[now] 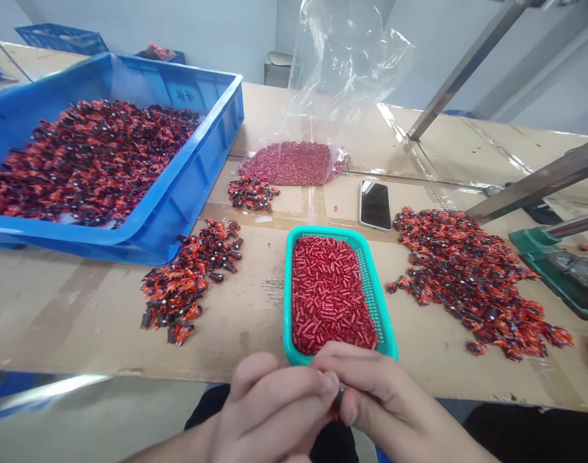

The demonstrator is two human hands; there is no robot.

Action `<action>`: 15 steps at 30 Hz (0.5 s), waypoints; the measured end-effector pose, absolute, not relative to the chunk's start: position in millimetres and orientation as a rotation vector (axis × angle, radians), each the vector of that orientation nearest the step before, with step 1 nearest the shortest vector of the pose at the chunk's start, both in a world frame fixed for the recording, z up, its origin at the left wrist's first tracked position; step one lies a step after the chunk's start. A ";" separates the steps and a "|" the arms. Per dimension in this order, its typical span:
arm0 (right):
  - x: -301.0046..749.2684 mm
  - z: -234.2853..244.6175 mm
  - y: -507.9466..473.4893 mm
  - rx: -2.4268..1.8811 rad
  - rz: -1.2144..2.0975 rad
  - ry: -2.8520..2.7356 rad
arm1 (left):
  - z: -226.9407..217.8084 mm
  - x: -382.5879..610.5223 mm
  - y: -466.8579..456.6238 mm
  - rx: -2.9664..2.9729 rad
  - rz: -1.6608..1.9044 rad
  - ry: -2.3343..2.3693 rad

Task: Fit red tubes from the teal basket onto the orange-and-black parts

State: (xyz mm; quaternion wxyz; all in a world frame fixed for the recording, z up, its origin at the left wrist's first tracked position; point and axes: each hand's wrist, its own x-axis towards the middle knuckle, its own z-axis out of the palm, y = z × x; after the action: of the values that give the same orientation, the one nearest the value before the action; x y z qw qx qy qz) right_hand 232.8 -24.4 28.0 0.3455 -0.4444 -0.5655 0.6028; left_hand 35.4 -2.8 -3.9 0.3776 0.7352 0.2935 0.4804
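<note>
My left hand (pixel 269 411) and my right hand (pixel 385 399) meet at the bottom centre of the view. Their fingertips pinch a small dark piece with a bit of red (pixel 339 399), mostly hidden by my fingers. Just beyond my hands is a teal mesh basket (pixel 288 302), its near rim close to my right fingers. It is full of short red tubes (pixel 330 296). Heaps of small black-and-orange pieces lie on the cardboard-covered table (pixel 82 308), the nearest to the left (pixel 188 283) and a wider one to the right (pixel 468 283).
A large blue plastic crate (pixel 178 83) heaped with black-and-orange pieces (pixel 91 164) stands at the left. Farther back are a small heap (pixel 252 194), a clear plastic bag (pixel 342 64) with red tubes (pixel 289 164), and a phone (pixel 375 204). Metal bars (pixel 540 183) cross the right side.
</note>
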 end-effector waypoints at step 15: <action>230.3 12.1 -26.3 -0.976 1.738 -1.107 | 15.4 58.1 13.0 1.624 1.271 0.652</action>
State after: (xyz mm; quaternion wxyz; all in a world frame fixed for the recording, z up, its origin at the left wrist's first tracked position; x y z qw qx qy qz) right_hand 230.3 -26.3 12.1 0.4176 -0.3890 -0.4413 0.6925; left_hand 58.1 13.0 15.4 0.4701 0.6628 0.2662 0.5185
